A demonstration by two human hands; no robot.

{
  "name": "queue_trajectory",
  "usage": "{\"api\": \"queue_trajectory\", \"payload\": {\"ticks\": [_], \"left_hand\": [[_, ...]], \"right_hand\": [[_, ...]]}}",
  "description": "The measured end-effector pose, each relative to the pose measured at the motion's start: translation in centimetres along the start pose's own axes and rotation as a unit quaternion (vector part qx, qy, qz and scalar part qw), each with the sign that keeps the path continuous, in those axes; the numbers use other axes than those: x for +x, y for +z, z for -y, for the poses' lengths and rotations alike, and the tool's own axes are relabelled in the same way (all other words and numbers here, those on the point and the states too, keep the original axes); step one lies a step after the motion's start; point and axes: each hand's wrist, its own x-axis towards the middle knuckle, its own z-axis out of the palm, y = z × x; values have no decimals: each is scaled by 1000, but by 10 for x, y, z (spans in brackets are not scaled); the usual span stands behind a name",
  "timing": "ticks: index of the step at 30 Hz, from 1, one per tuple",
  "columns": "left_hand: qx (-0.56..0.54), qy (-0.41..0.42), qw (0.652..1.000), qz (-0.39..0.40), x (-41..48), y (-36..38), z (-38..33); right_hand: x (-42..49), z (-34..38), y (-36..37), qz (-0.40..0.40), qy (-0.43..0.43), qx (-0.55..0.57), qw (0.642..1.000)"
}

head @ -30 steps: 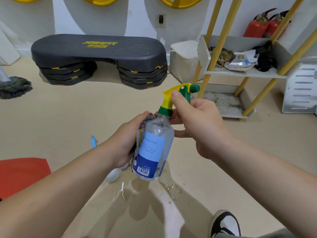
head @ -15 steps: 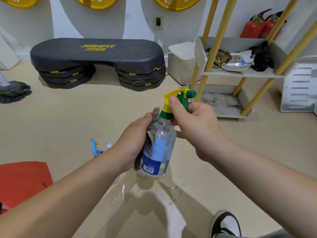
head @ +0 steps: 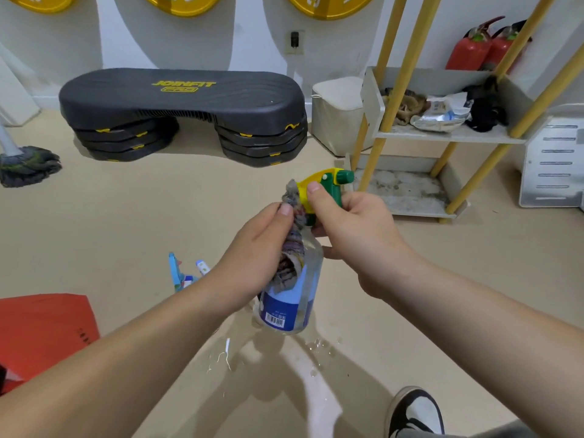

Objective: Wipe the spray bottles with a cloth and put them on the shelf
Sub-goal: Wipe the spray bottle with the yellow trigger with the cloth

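A clear spray bottle (head: 292,306) with a blue label and a yellow-and-green trigger head hangs in mid-air over the floor. My right hand (head: 354,235) grips its neck and trigger head. My left hand (head: 256,251) holds a striped grey cloth (head: 292,245) pressed against the bottle's upper left side, up by the head. Another spray bottle (head: 177,273) with a blue head stands on the floor behind my left forearm, mostly hidden. The yellow-legged shelf (head: 448,137) stands at the right back.
Rags, a foil bag and a black item lie on the shelf's upper board; its lower tray (head: 407,191) is stained. A black step platform (head: 183,115), white box (head: 338,115), mop (head: 28,165), red sheet (head: 44,330), water drops (head: 319,346) and my shoe (head: 414,412) are around.
The cloth in my left hand slid up from the bottle's body to its neck and trigger head. The bottle tilted a little and the view shifted slightly downward.
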Motion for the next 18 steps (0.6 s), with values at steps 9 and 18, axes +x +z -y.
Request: {"api": "queue_trajectory", "payload": {"ticks": [9,18], "left_hand": [[177,141,974,-31,-9,10,8],[-149,-196,969,27,12,-5,18]], "right_hand": [[-1,2,0,-4,-19,-16,1000],[3,4,-11,-20,-3,28,999]]}}
